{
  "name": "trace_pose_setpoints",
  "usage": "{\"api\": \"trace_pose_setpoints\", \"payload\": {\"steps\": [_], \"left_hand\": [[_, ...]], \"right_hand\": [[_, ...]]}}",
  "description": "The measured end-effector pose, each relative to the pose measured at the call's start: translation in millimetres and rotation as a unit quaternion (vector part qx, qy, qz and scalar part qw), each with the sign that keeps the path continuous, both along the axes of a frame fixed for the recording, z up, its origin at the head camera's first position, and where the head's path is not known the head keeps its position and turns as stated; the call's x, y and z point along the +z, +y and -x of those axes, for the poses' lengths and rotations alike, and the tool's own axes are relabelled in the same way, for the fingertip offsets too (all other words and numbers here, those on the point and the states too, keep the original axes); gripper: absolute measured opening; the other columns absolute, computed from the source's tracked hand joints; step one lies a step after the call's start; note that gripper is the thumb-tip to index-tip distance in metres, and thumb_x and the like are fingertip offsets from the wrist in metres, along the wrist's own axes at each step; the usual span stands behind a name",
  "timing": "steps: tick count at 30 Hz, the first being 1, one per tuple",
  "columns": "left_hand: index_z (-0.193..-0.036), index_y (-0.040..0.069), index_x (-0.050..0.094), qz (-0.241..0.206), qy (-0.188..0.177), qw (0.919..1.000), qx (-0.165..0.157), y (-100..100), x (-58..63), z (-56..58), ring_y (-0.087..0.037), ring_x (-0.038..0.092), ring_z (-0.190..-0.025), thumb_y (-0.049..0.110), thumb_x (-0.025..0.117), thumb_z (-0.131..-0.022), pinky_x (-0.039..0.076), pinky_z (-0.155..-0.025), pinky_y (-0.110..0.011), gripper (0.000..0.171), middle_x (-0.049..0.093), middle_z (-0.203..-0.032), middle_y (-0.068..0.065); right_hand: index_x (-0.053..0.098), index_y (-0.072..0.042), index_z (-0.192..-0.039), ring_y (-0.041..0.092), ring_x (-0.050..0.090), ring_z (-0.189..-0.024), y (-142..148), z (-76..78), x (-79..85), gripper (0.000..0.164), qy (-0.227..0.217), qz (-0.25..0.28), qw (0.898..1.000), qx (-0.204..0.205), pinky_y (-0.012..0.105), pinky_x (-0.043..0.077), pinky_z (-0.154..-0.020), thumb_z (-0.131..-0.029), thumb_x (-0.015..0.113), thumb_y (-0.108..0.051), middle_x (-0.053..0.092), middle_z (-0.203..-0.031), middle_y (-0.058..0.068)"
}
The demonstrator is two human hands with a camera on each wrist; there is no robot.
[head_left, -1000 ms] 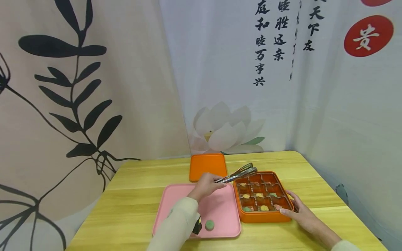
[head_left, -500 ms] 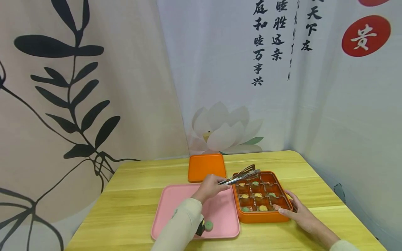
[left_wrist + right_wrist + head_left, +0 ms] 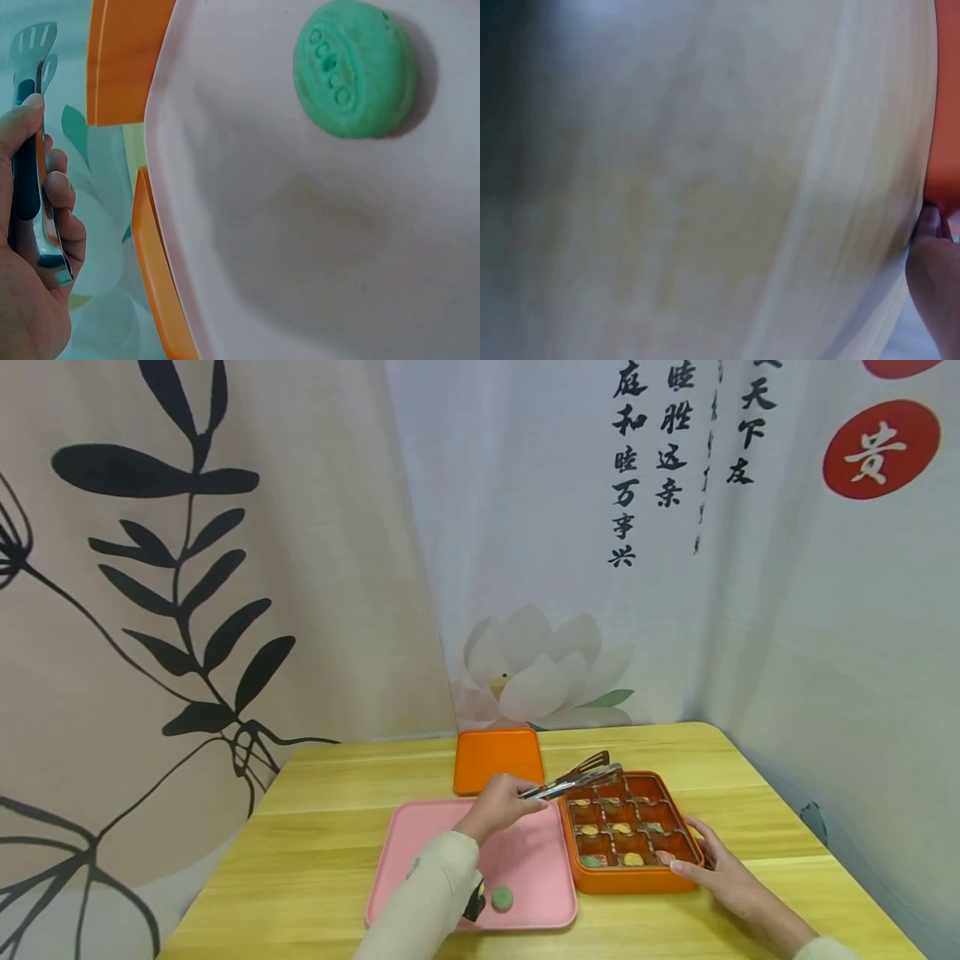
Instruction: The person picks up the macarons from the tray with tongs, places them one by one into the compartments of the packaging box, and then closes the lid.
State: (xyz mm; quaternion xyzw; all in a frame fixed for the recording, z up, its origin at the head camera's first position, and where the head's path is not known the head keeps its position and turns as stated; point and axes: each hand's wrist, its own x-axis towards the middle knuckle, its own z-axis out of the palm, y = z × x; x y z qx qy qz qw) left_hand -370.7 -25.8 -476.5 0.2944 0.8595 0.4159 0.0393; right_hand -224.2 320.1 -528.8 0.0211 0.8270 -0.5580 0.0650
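Observation:
My left hand (image 3: 497,808) grips a pair of metal tongs (image 3: 30,157) with dark handle parts and slotted ends. In the head view the tong ends reach over the back left of an orange divided box (image 3: 637,882). Small yellow, green and pink pieces lie in its compartments, such as a yellow piece (image 3: 632,859) at the front. My right hand (image 3: 723,872) holds the box at its front right corner, thumb at the rim and fingers along the side. A round green cake (image 3: 356,71) with stamped lettering sits on the pink tray (image 3: 536,860), below my left forearm.
Behind the tray lies a flat orange lid (image 3: 497,757). The box stands against the tray's right side on a wood-grain table (image 3: 315,835). A printed curtain (image 3: 352,568) hangs along the table's far edge. My left sleeve covers part of the tray.
My left hand and the tongs have shifted slightly right, farther over the box. My right hand stays at the box corner. The head view sways a little.

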Motion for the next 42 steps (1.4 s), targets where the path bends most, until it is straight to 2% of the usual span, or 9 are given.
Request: {"api": "trace_pose_setpoints", "payload": {"steps": [2,11,17,22,26,32,36,39,42], "left_hand": [[-0.101,0.011,0.08,-0.001,-0.004,1.0,-0.001,-3,0.7,0.1,-0.008,0.047,-0.061,0.02,0.079,-0.086,0.039,-0.054,-0.022,0.017,0.071,-0.084,0.004],[-0.089,0.014,0.077,0.004,-0.005,1.0,-0.007,-22,3.2,0.4,-0.009,0.044,-0.059,0.024,0.078,-0.087,0.037,-0.053,-0.023,0.01,0.063,-0.071,0.007],[-0.082,0.015,0.074,-0.005,-0.011,0.9999,-0.007,-42,1.3,0.4,-0.009,0.042,-0.059,0.025,0.077,-0.088,0.035,-0.053,-0.024,0.012,0.056,-0.068,0.008],[-0.08,0.017,0.073,-0.004,0.006,1.0,-0.003,-63,-0.3,-0.6,-0.009,0.043,-0.059,0.024,0.077,-0.088,0.036,-0.053,-0.024,0.012,0.058,-0.067,0.008],[-0.088,0.017,0.076,0.012,0.007,0.9998,0.012,-83,-1.9,-2.1,-0.008,0.044,-0.06,0.025,0.076,-0.088,0.037,-0.052,-0.024,0.007,0.061,-0.071,0.008],[-0.113,0.015,0.076,0.015,-0.008,0.9994,0.03,-113,-5.0,-7.1,-0.01,0.04,-0.056,0.026,0.077,-0.088,0.034,-0.049,-0.024,0.028,0.065,-0.077,0.005],[-0.12,0.02,0.074,0.012,-0.017,0.9991,0.037,-129,-7.1,-11.6,-0.008,0.041,-0.057,0.025,0.078,-0.087,0.035,-0.05,-0.023,0.034,0.069,-0.087,0.005],[-0.112,0.018,0.077,0.013,-0.005,0.9994,0.033,-140,-9.6,-14.9,-0.006,0.044,-0.059,0.023,0.079,-0.086,0.038,-0.052,-0.022,0.027,0.068,-0.086,0.006],[-0.093,0.013,0.078,0.009,0.01,0.9998,0.011,-151,-12.4,-19.3,-0.004,0.043,-0.058,0.019,0.079,-0.086,0.037,-0.053,-0.021,0.01,0.061,-0.073,0.007]], "right_hand": [[-0.001,-0.007,-0.157,0.056,0.019,-0.139,0,-0.1,0.5,0.088,-0.006,0.004,1.0,-0.001,0.065,0.031,-0.103,-0.099,0.062,-0.029,0.014,-0.152,0.041],[-0.002,-0.008,-0.157,0.054,0.028,-0.136,2,1.7,-0.5,0.087,-0.007,0.009,1.0,0.005,0.059,0.037,-0.101,-0.1,0.06,-0.028,0.017,-0.152,0.039],[0.0,-0.008,-0.157,0.049,0.04,-0.131,3,0.7,-0.1,0.086,-0.003,-0.007,1.0,0.003,0.056,0.04,-0.099,-0.1,0.06,-0.029,0.024,-0.149,0.039],[0.0,-0.006,-0.157,0.051,0.037,-0.132,2,-0.4,1.0,0.086,-0.003,-0.003,1.0,0.003,0.057,0.04,-0.098,-0.099,0.061,-0.027,0.022,-0.149,0.04],[-0.001,-0.005,-0.156,0.051,0.036,-0.132,1,-0.4,0.2,0.086,0.004,0.008,1.0,0.009,0.054,0.041,-0.098,-0.099,0.061,-0.025,0.021,-0.149,0.04],[0.0,-0.009,-0.157,0.044,0.043,-0.129,2,1.0,-0.1,0.085,0.0,0.013,1.0,0.008,0.048,0.043,-0.096,-0.1,0.06,-0.026,0.027,-0.148,0.036],[-0.001,-0.006,-0.157,0.047,0.041,-0.13,2,0.3,0.1,0.085,0.003,0.011,1.0,0.012,0.051,0.042,-0.097,-0.1,0.06,-0.025,0.024,-0.148,0.039],[-0.001,-0.005,-0.156,0.049,0.04,-0.13,2,-0.2,-0.8,0.084,0.007,0.009,1.0,0.014,0.053,0.042,-0.097,-0.1,0.059,-0.023,0.024,-0.148,0.04],[-0.001,-0.005,-0.156,0.052,0.035,-0.133,2,0.1,-2.0,0.084,0.004,0.008,1.0,0.011,0.056,0.039,-0.099,-0.1,0.059,-0.023,0.02,-0.149,0.04]]}}
